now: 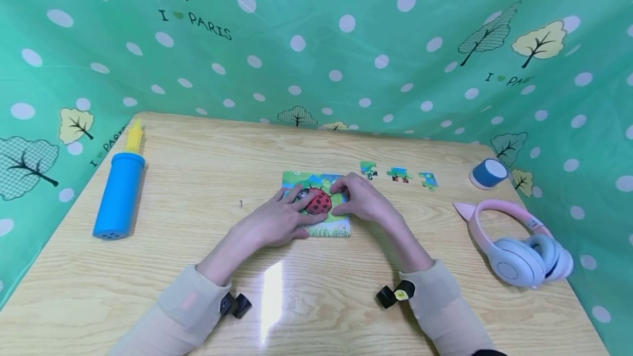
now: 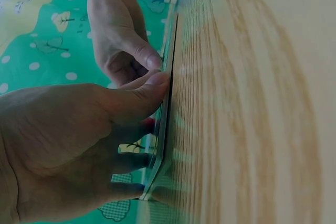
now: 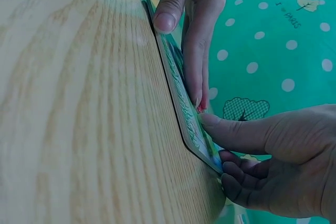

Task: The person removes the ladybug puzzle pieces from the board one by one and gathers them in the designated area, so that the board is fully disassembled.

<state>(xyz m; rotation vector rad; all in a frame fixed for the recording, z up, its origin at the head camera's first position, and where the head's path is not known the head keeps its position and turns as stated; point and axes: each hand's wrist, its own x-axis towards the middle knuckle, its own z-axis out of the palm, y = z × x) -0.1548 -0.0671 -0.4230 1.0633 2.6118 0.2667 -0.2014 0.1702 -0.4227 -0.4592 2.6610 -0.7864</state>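
Note:
A ladybug jigsaw puzzle (image 1: 323,228) lies flat on the table, its picture showing a red spotted ladybug over green grass. My left hand (image 1: 277,218) rests across its left side with fingers spread, their tips on the picture and the thumb at the front edge. At the puzzle's right side, my right hand (image 1: 363,198) pinches a green puzzle piece (image 1: 338,200) between thumb and curled fingers, low against the board. In the right wrist view, the right thumb (image 3: 236,132) touches the picture side and the other fingertips are at the board's edge.
Three loose puzzle pieces (image 1: 398,174) lie behind the right hand. Pink and white headphones (image 1: 514,257) and a blue and white round container (image 1: 488,173) are at the right. A blue hand pump (image 1: 118,196) with a yellow tip lies at the left. Green patterned cloth (image 1: 316,43) surrounds the table.

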